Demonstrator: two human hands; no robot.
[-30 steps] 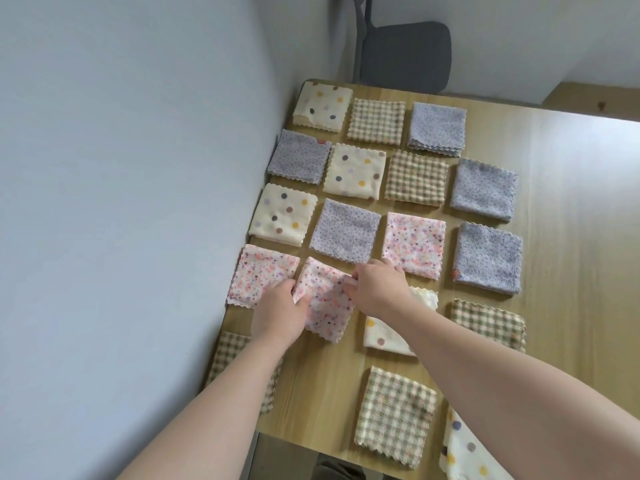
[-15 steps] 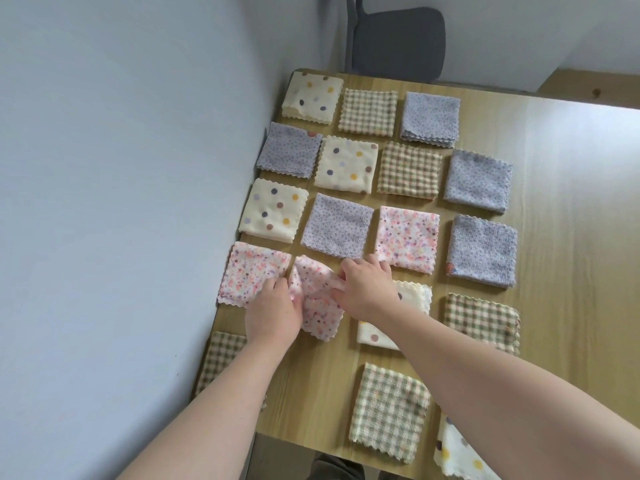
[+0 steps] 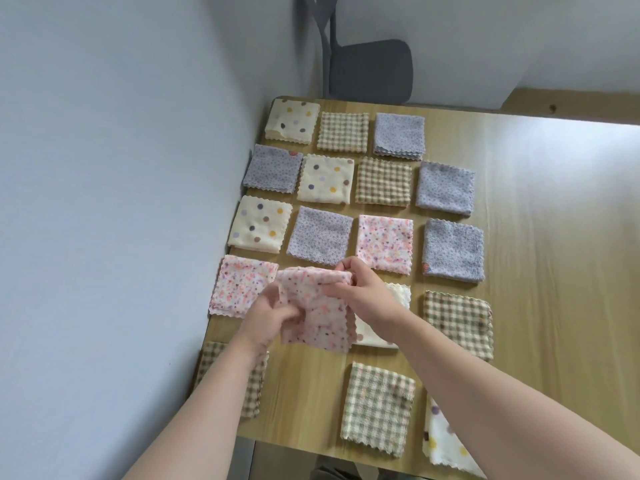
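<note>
While tight on pink cloth (image 3: 317, 317), fingers of left hand (image 3: 268, 318) and right hand (image 3: 362, 294), cream square (image 3: 401, 296) beneath.

A: Clothing?
B: Left forearm (image 3: 194, 410) and right forearm (image 3: 485, 386) bare, wrist to frame edge, crossing the near edge of the light wooden rectangular table (image 3: 536, 271).
A: Hands?
B: Left hand (image 3: 268, 318), right hand (image 3: 363, 292): bare, uncovered fingers.

Left of the grip on the pink speckled cloth (image 3: 317, 317), passage is blocked by a folded pink square (image 3: 242, 285) and, past it, the wall (image 3: 121, 202). Just beyond, a purple square (image 3: 320, 235) is laid; to the right, a cream dotted cloth (image 3: 401, 296). Bare table (image 3: 304, 393) is found on the near side.
</note>
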